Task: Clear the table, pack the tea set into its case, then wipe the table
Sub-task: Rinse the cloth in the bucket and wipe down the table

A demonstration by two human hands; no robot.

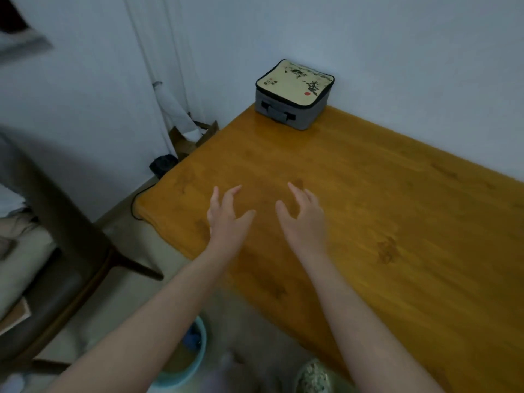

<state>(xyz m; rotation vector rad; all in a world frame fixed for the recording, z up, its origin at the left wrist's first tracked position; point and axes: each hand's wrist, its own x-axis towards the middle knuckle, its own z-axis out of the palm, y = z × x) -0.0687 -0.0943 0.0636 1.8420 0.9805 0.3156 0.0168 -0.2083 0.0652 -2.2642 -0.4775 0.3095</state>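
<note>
Case (pixel 295 93): closed, far corner of worktop (pixel 368 208), by the wall. Left hand (pixel 226 219), right hand (pixel 304 219): each grip apart, empty, over the near worktop. Step, judged: packing done; wiping next, cloth needed.

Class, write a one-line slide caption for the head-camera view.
Left hand and right hand spread open over the wooden table, the closed tea-set case at its far corner.

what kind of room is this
Most likely a room in a home, perhaps a living or dining area: a wooden table set against a plain white wall, a closed tea set case on its far corner, and a chair beside it.
</note>
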